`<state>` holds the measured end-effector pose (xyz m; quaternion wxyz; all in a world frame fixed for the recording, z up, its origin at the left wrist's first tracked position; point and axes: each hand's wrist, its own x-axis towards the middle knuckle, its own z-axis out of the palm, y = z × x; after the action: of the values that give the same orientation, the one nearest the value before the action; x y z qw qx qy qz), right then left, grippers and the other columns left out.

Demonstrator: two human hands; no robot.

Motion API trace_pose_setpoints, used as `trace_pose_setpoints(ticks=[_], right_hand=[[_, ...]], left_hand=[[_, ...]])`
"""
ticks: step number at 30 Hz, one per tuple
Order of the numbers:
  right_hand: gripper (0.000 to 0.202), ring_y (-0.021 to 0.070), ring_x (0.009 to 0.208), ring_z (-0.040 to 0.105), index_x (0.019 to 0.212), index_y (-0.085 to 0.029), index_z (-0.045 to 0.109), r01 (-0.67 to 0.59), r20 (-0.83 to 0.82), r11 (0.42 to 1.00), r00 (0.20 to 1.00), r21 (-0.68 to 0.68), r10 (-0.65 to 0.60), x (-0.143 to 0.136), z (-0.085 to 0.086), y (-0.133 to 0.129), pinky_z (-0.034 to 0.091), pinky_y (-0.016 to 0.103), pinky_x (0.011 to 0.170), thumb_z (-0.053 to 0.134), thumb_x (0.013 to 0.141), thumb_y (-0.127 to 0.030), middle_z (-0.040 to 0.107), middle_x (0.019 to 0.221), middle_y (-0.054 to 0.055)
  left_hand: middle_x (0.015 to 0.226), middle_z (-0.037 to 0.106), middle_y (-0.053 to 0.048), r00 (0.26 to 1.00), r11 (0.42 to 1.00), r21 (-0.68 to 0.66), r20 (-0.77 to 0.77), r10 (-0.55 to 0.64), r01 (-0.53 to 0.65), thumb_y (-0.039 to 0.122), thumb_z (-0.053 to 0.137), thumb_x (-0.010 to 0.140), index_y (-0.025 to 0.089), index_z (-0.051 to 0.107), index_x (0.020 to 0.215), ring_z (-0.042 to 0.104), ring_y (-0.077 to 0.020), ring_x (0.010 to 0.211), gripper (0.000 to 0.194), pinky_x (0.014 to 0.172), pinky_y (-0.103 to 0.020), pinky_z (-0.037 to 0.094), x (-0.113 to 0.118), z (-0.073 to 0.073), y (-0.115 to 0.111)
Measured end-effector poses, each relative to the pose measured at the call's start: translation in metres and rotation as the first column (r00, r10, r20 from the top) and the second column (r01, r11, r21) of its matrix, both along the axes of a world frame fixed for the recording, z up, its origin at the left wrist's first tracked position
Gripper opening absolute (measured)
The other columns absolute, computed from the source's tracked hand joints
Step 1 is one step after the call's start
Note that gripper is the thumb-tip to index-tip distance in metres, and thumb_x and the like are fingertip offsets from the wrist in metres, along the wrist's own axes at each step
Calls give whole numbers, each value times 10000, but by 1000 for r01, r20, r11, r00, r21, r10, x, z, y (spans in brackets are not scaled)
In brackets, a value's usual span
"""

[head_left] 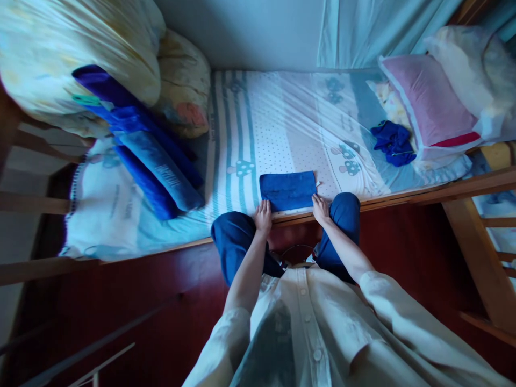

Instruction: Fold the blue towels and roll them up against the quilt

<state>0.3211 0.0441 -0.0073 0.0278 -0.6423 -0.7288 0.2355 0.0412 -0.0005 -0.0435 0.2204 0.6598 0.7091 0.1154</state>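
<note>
A blue rectangular cloth [288,189], like a small towel, lies flat at the near edge of the bed with its long side toward me. A small white tag sticks out at its right edge. My left hand [263,216] grips the cloth's near left corner, fingers together. At the near right corner, my right hand [321,208] pinches the cloth between thumb and fingers. Fine folds and the undersides of both fingertips are too small to make out.
Rolled blue bundles [161,169] lie on the bed to the left, before large stuffed bags [183,80]. To the right are a crumpled dark blue cloth [393,142] and a pink pillow [433,99]. A wooden bed rail [447,188] runs along the front right.
</note>
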Motion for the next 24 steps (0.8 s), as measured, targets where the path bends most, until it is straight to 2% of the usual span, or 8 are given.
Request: trace_pose_setpoints(ticks=[5,10,16,20,24], right_hand=[[603,283,1362,529,1490,-176,566,36,-15,999,999,36,-36,-1,-4,6,414,486,1157,379,940,-15,531,1550,105],[547,281,1337,557,1424,-163,630,53,-30,998,998,17,-52,0,3,7,429,469,1134,353,969,-37,565,1520,107],[421,276,1282,600,1260,-181,733,64,-19,998,998,0,-64,1,15,0,455,410,1069,430,988,-73,633,1445,120],[363,266,1178,659,1156,-191,775,62,45,997,997,-47,-60,4,19,-6,459,363,1020,478,977,-83,731,1268,149],[365,277,1139,682,1196,-206,770,67,51,992,997,-107,-62,12,24,-9,463,348,1009,575,917,-73,760,1142,158]], left_hand=[[1562,487,-205,1000,1000,-4,20,16,-16,74,321,940,88,445,1545,337,-276,1540,618,1269,-490,262,-1,-1,3],[1536,512,-217,1000,1000,-24,-18,7,-7,58,282,953,75,481,1510,369,-281,1520,592,1253,-495,278,-1,6,0],[1456,574,-251,997,997,-72,-67,-37,32,24,295,920,53,550,1442,491,-318,1428,582,1147,-453,432,4,21,-10],[1372,618,-281,995,989,-139,-87,-54,42,8,347,892,39,603,1379,617,-342,1278,551,1069,-457,501,6,30,-20],[1282,685,-233,999,981,-196,-52,-15,5,-27,439,831,87,662,1330,675,-329,1178,558,1071,-438,496,1,38,-24]])
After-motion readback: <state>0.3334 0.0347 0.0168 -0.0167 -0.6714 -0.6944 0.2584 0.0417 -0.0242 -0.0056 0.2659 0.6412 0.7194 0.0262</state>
